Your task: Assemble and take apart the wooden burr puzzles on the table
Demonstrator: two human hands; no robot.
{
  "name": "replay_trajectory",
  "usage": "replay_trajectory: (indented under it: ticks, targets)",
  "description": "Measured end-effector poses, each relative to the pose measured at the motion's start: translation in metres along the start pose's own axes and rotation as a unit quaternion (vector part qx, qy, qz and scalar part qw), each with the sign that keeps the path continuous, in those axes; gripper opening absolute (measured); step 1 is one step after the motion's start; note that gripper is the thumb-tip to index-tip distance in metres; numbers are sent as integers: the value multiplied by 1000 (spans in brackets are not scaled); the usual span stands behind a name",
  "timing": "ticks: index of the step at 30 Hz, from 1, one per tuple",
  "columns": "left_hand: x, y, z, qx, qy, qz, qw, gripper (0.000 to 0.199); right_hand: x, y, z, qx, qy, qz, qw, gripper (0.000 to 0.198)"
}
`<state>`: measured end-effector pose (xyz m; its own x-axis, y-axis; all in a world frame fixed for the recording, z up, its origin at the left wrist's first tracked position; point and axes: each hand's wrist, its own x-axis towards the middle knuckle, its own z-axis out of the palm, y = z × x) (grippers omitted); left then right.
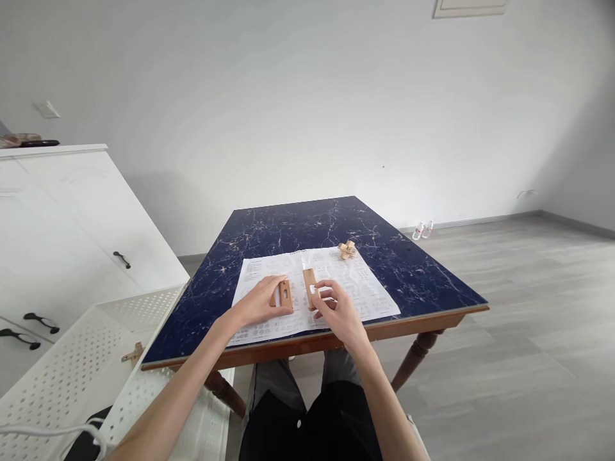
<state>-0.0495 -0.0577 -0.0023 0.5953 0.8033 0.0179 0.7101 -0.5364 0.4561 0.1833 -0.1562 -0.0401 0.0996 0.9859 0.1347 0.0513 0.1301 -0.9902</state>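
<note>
My left hand is closed around a short wooden puzzle piece with an oblong slot, its thumb at the near end and fingers at the far end. A second strip of wood shows beside that piece, partly under the hand. My right hand pinches the near part of a longer wooden puzzle piece, which has a pale cut-out near the fingertips. Both pieces are low over the printed paper sheet, side by side with a gap between them. An assembled wooden burr puzzle sits at the sheet's far right corner.
The sheet lies on a dark blue marble-patterned table with a wooden edge. To the left stand a white perforated rack holding a small wooden piece and a white cabinet. Two plastic bottles stand on the floor by the wall.
</note>
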Motion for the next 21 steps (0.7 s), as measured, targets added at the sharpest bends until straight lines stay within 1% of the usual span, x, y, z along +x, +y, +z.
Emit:
replay_trajectory:
  ticks: [2,4,5,7,9,11,14,18,21]
  targets:
    - [-3,8,0,-2,4,3,1000,97,-9,-2,-1,71,20,20,997,50]
    - [-8,18,-2,-12,28,3,1000,94,-18,-4,-4,149,29,44,987,57]
    - [-10,23,-3,-27,49,3,998,92,-22,-5,-5,183,22,54,981,56]
    - [-15,35,-6,-86,100,9,991,88,-29,-8,-10,239,4,64,969,52]
    - [-18,46,-9,-158,129,29,979,87,-32,-11,-14,286,-11,64,956,47]
    - [-19,58,-12,-212,133,54,967,89,-33,-17,-17,312,-22,59,948,44]
    - [-19,75,-16,-264,131,82,952,92,-34,-24,-18,320,-37,68,944,44]
    - [-20,90,-19,-286,122,111,944,94,-35,-26,-20,349,-52,94,931,47]
    - [-22,95,-20,-290,124,124,941,98,-37,-25,-22,364,-52,104,924,47]
